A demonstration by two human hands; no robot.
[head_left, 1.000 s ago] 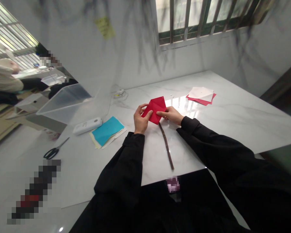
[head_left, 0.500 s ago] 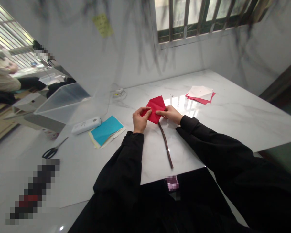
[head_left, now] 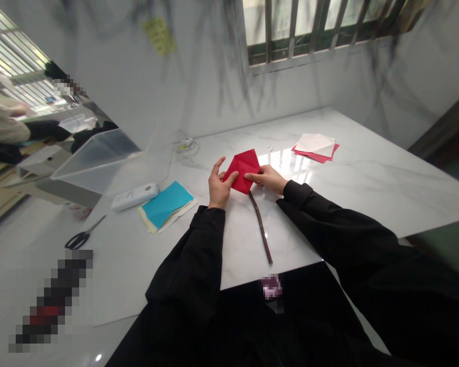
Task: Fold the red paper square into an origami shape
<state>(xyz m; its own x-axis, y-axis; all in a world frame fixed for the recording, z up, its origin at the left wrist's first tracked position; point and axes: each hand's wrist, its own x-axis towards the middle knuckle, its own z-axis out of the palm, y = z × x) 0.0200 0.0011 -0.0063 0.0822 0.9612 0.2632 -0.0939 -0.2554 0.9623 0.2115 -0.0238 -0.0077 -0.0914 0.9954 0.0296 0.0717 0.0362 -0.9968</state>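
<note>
A folded piece of red paper [head_left: 244, 165] is held between both hands over the white marbled table. My left hand [head_left: 219, 189] grips its left edge, the thumb lying on the front and the index finger raised off it. At the right edge, my right hand [head_left: 270, 178] pinches the paper with the thumb in front; its other fingers are mostly hidden behind. A thin brown stick [head_left: 260, 229] lies on the table just below the paper, its upper end close to or under the paper's lower corner.
Blue and cream paper sheets [head_left: 167, 205] lie to the left, beside a white device [head_left: 135, 197]. Black-handled scissors [head_left: 78, 238] are farther left. Red and white sheets [head_left: 315, 147] lie at the back right. A clear plastic bin [head_left: 95, 153] stands at left; a person [head_left: 3, 122] is beyond it.
My left index finger has lifted from the paper and now points upward, while the thumb stays on the front. My right hand keeps its pinch.
</note>
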